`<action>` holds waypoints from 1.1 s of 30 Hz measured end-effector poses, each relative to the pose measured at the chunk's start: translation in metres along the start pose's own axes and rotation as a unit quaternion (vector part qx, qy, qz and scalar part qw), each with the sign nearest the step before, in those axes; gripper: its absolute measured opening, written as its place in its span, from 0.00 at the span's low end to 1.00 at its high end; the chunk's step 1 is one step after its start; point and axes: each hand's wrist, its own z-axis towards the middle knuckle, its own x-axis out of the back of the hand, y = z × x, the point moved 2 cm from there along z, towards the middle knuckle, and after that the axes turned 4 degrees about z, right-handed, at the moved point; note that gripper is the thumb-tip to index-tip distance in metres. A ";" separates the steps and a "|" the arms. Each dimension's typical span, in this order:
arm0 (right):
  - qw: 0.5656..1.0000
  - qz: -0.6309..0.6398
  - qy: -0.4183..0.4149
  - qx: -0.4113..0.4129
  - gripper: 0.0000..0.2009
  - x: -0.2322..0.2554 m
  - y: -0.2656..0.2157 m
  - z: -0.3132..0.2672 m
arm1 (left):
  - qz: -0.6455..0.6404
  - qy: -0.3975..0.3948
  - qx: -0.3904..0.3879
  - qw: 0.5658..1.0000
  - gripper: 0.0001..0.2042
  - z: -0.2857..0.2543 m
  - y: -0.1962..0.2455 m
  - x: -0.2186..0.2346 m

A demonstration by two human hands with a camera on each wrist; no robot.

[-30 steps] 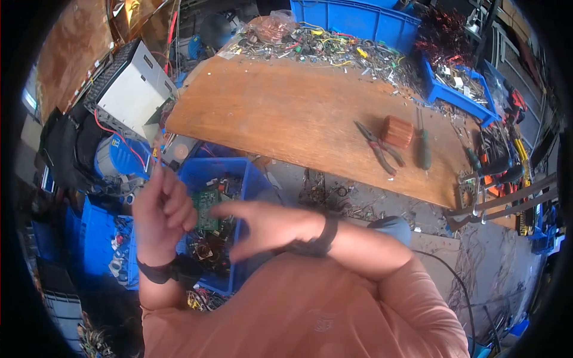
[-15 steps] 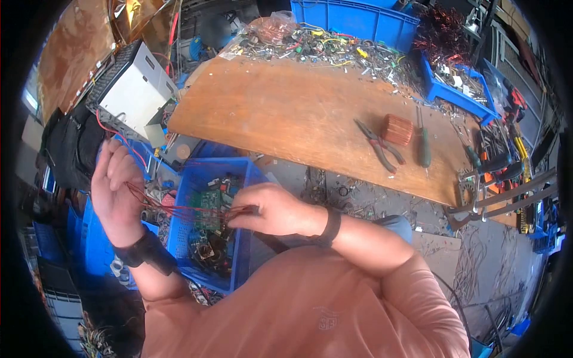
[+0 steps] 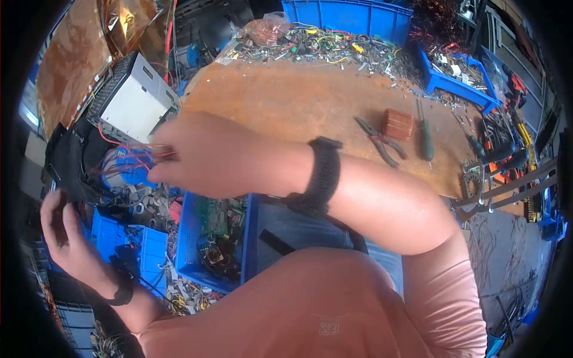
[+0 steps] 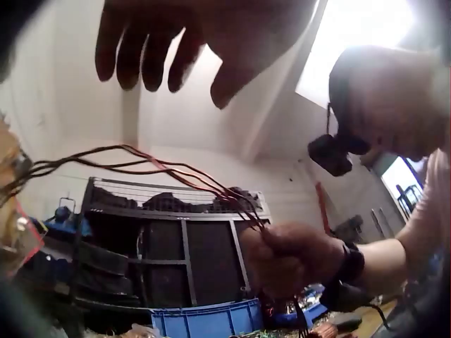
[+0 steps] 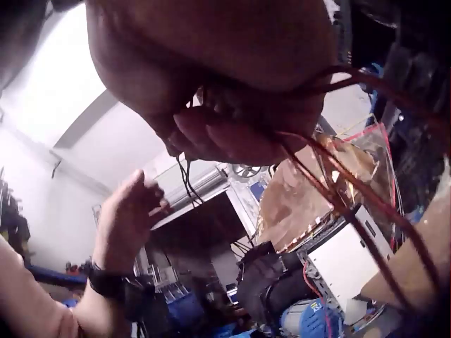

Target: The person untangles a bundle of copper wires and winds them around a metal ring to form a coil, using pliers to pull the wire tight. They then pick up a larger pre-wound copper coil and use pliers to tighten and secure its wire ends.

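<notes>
My right hand (image 3: pixel 203 155) grips a bundle of thin reddish-brown wires (image 3: pixel 164 155), held up left of the wooden bench. In the right wrist view the wires (image 5: pixel 331 190) run out of the curled fingers on both sides. Seen from the left wrist, the same wires (image 4: pixel 169 167) arc away from that fist as a loose, wavy bunch. My left hand (image 3: pixel 68 235) is raised at the far left, apart from the wires, its fingers spread with nothing in them. Below lies a blue crate (image 3: pixel 186 253) with green circuit boards (image 3: pixel 215 219) inside.
On the wooden bench (image 3: pixel 286 95) lie pliers (image 3: pixel 379 143), a copper coil (image 3: pixel 398 124) and a screwdriver (image 3: pixel 425 134). Scrap parts (image 3: pixel 322 48) cover its back edge beside a blue bin (image 3: pixel 352 21). A white metal case (image 3: pixel 134 98) stands at the left.
The left hand has let go of the wires and moved down and left. The right hand has swung up and left with the wires, across the crate.
</notes>
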 end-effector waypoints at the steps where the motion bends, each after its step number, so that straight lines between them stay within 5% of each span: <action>1: 0.999 -0.028 0.001 0.040 0.11 -0.004 -0.004 0.006 | 0.025 -0.020 -0.041 0.999 0.13 -0.001 0.026 -0.013; 2: 0.995 -0.057 0.004 0.082 0.10 -0.009 -0.009 0.013 | 0.091 -0.093 -0.171 0.977 0.19 0.001 0.035 -0.019; 5: 0.978 -0.146 0.004 0.146 0.07 -0.008 -0.034 0.021 | 0.086 -0.324 -0.163 0.928 0.15 0.004 0.054 -0.041; 6: 0.972 -0.174 0.003 0.156 0.07 -0.005 -0.042 0.022 | 0.014 -0.292 -0.058 0.955 0.10 -0.003 0.056 -0.048; 9: 0.958 -0.242 -0.035 0.151 0.06 0.005 -0.050 0.025 | 0.091 -0.316 -0.073 0.942 0.06 0.002 0.060 -0.046; 12: 0.957 -0.267 -0.019 0.114 0.06 0.022 -0.058 0.017 | 0.056 -0.258 -0.048 0.963 0.05 0.002 0.040 -0.050; 15: 0.947 -0.244 0.108 0.178 0.19 0.067 -0.046 -0.006 | 0.020 -0.233 0.001 0.972 0.08 0.008 0.016 -0.041; 16: 0.948 -0.260 0.122 0.136 0.21 0.084 -0.041 -0.017 | 0.003 -0.227 0.029 0.974 0.09 0.008 0.012 -0.036; 18: 0.969 -0.210 0.119 -0.047 0.23 0.108 -0.024 -0.042 | -0.030 -0.210 0.063 0.975 0.10 0.008 -0.003 -0.028; 20: 0.962 -0.168 0.195 -0.094 0.22 0.115 0.002 -0.075 | -0.072 -0.191 0.096 0.974 0.10 0.008 -0.007 -0.023; 23: 0.977 -0.047 0.122 -0.168 0.24 0.102 0.025 -0.112 | -0.120 -0.155 0.155 0.968 0.10 0.004 -0.017 -0.027; 30: 0.968 0.136 0.095 -0.190 0.22 0.057 0.044 -0.152 | -0.246 -0.128 0.240 0.930 0.09 -0.006 -0.036 -0.038; 33: 0.913 0.300 0.104 -0.255 0.23 0.050 0.053 -0.155 | -0.261 -0.126 0.268 0.919 0.09 -0.015 -0.032 -0.051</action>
